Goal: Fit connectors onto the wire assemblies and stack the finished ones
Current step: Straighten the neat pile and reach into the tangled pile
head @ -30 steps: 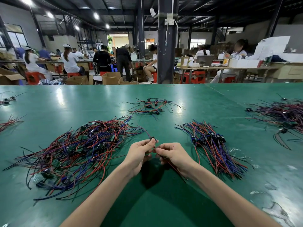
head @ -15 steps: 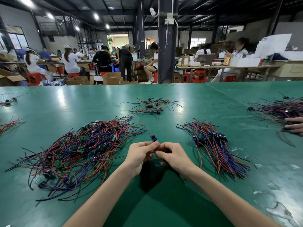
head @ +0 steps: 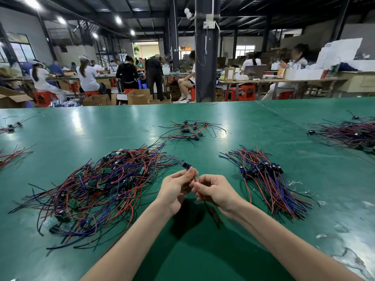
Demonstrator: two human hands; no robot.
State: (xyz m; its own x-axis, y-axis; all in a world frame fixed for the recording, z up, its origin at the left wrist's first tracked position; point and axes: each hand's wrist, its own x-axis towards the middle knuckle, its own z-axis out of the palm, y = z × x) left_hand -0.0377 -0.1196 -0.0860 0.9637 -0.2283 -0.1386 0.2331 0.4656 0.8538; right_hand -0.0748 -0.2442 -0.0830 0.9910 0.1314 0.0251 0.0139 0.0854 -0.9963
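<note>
My left hand (head: 177, 188) pinches a wire assembly just below its small blue connector (head: 186, 165), which sticks up above the fingertips. My right hand (head: 215, 190) grips the red and black wires (head: 211, 211) of the same assembly; they trail down under the wrist. The two hands almost touch above the green table (head: 203, 256). A large tangled heap of red, blue and black wire assemblies (head: 97, 187) lies to the left. A neater stack with blue connectors (head: 263, 175) lies to the right.
A small loose cluster of wires (head: 190, 130) lies further back in the middle. Another wire pile (head: 349, 134) sits at the far right, and a few strands (head: 12, 157) at the left edge. Beyond the table, people work at benches among boxes and red stools.
The hands have parted slightly, and the connector stands a little higher above my left fingertips. Another person's fingers seen at the right pile half a second ago are gone.
</note>
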